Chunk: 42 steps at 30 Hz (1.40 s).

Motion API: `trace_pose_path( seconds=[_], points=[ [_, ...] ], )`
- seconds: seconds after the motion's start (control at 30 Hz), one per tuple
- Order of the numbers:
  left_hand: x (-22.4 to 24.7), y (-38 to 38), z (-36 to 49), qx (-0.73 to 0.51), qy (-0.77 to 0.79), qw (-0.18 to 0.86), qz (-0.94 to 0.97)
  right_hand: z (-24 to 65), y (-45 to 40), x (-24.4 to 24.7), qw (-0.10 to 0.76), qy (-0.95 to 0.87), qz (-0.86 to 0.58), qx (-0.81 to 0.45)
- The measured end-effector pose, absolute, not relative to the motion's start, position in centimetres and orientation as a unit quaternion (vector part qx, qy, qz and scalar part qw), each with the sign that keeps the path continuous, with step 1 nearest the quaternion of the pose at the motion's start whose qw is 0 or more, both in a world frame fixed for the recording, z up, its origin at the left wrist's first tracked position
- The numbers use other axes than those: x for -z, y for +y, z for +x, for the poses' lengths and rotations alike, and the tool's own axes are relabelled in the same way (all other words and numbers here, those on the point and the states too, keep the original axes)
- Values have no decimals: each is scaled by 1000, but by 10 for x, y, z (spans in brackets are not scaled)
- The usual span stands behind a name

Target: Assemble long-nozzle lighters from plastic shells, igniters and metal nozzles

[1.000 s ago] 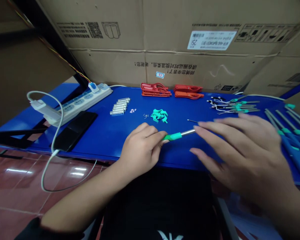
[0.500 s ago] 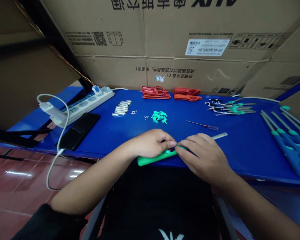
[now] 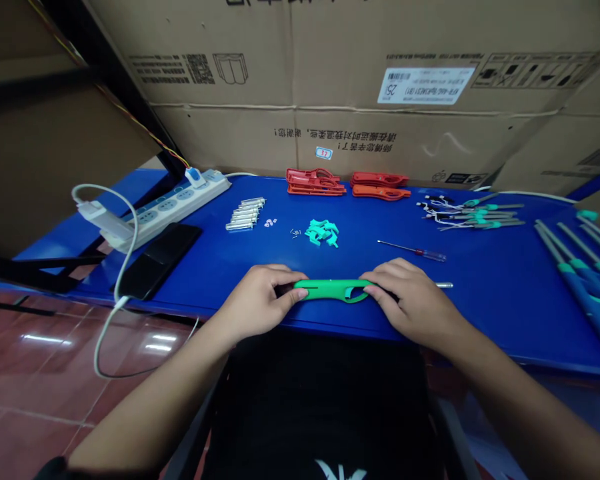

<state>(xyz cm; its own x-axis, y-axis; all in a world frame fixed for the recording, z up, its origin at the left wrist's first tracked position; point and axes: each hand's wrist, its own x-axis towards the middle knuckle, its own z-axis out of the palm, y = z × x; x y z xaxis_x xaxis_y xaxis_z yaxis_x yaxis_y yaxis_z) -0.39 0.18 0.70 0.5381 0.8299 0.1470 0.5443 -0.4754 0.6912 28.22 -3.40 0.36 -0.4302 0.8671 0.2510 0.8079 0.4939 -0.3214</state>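
A green lighter-like body (image 3: 330, 289) with a trigger opening lies level between my hands at the table's front edge. My left hand (image 3: 263, 298) pinches its left end with thumb and fingers. The right end, beside the trigger opening, is gripped by my right hand (image 3: 411, 300). A metal tube tip (image 3: 445, 285) sticks out to the right from behind my right hand. Teal small parts (image 3: 323, 232) lie in a heap behind the green body, and a screwdriver (image 3: 420, 253) rests behind my right hand.
Silver cylinders (image 3: 245, 215), tiny screws (image 3: 295, 233) and red shells (image 3: 314, 181) lie farther back. Wired rods (image 3: 480, 215) and blue-handled lighters (image 3: 587, 277) are at the right. A power strip (image 3: 173, 208) and a black phone (image 3: 161, 261) stand left; cardboard (image 3: 340, 80) rises behind.
My left hand has moved left to the end of the green body, which is now level and turned to show its side. My right hand has shifted its grip on the right end.
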Motion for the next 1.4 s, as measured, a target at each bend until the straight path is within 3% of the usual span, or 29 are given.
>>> trace_pose_path(
  seconds=[0.17, 0.4, 0.47, 0.57, 0.67, 0.93, 1.4],
  points=[
    [1, 3, 5, -236, 395, 196, 866, 286, -30, 2, 187, -832, -518, -67],
    [-11, 16, -8, -274, 408, 166, 855, 305, -14, -14, 140, -837, -525, -62],
    [-32, 43, -17, -239, 440, 109, 859, 320, 9, -32, 135, -828, -540, -64],
    [-64, 98, -24, -143, 494, 42, 857, 346, 52, -52, 40, -803, -584, -109],
    [-75, 139, -19, -40, 542, 68, 837, 366, 82, -52, -38, -768, -619, -162],
    [-35, 142, 2, -46, 490, 153, 857, 389, 75, -23, 49, -782, -588, -202],
    [-26, 150, 0, 3, 483, 197, 853, 390, 73, -21, 87, -792, -572, -197]
  ],
)
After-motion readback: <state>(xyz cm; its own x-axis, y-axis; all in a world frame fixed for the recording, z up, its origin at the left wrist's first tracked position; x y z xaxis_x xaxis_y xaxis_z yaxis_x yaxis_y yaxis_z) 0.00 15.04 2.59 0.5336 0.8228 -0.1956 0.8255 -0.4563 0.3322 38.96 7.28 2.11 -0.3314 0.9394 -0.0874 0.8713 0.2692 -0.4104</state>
